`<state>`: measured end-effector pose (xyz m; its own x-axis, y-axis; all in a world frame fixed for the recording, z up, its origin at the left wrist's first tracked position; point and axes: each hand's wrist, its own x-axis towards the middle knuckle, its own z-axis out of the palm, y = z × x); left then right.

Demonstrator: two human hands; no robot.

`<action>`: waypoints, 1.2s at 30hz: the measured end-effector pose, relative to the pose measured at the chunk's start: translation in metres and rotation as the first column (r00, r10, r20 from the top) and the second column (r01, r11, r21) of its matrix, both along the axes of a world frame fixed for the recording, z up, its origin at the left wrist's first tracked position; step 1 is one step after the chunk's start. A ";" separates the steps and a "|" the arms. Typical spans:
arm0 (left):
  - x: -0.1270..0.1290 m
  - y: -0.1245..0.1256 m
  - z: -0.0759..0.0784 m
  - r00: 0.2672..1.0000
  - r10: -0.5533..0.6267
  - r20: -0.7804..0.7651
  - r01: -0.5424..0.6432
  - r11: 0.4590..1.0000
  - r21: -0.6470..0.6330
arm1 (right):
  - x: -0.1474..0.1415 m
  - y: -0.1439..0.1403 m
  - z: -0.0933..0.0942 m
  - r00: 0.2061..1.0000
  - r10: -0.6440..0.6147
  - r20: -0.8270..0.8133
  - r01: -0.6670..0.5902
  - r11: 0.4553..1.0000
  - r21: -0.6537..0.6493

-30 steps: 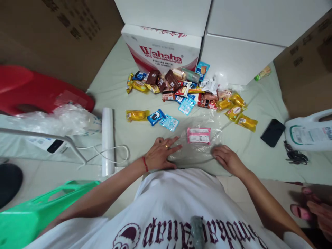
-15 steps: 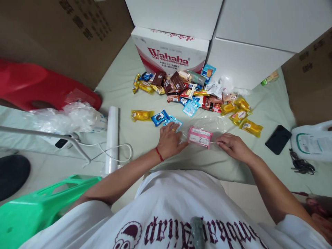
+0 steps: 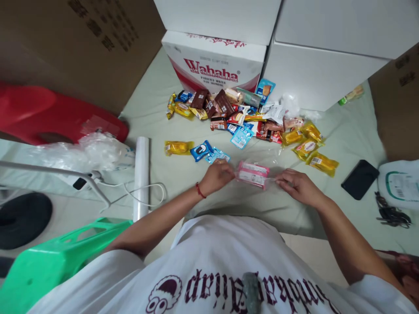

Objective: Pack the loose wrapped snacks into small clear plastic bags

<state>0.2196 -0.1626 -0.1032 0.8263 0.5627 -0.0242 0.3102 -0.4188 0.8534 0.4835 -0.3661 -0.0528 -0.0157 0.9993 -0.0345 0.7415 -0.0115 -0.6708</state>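
A pink-and-white snack packet lies between my hands, with clear plastic around it. My left hand pinches the left end of this plastic, thumb and fingers together. On the right, my right hand has its fingers closed on the plastic's gathered right end, which is pulled into a thin strand. Just beyond my left hand lie a light blue packet and a dark blue packet. A yellow-wrapped snack is left of them.
Several wrapped snacks are heaped against a Wahaha carton. Yellow snack packs and a black phone lie at right, near keys and a white jug. A white roll and cable are left, above a green stool.
My left hand has drawn its spread fingers into a pinch at the plastic's left end. My right hand keeps its grip. The camera view has shifted slightly.
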 end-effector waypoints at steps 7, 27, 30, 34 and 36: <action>0.000 0.018 -0.021 0.877 0.471 -0.095 -0.475 0.822 -0.313 | 0.005 -0.001 -0.004 0.991 -0.080 -0.108 0.071 0.994 -0.083; -0.053 -0.026 0.033 0.794 0.453 0.405 -0.607 0.599 0.522 | 0.020 0.038 -0.027 0.905 -0.403 -0.132 0.323 0.857 -0.402; -0.031 -0.056 0.034 0.990 -0.067 0.122 -0.032 0.745 0.666 | 0.024 0.041 -0.030 0.913 -0.392 -0.117 0.318 0.860 -0.400; 0.012 -0.056 0.022 0.960 -0.230 -0.162 0.281 0.752 0.597 | 0.029 0.041 -0.032 0.918 -0.384 -0.101 0.318 0.863 -0.394; 0.021 -0.041 0.018 0.973 -0.086 -0.215 0.196 0.798 0.570 | 0.031 0.039 -0.032 0.921 -0.378 -0.094 0.315 0.865 -0.391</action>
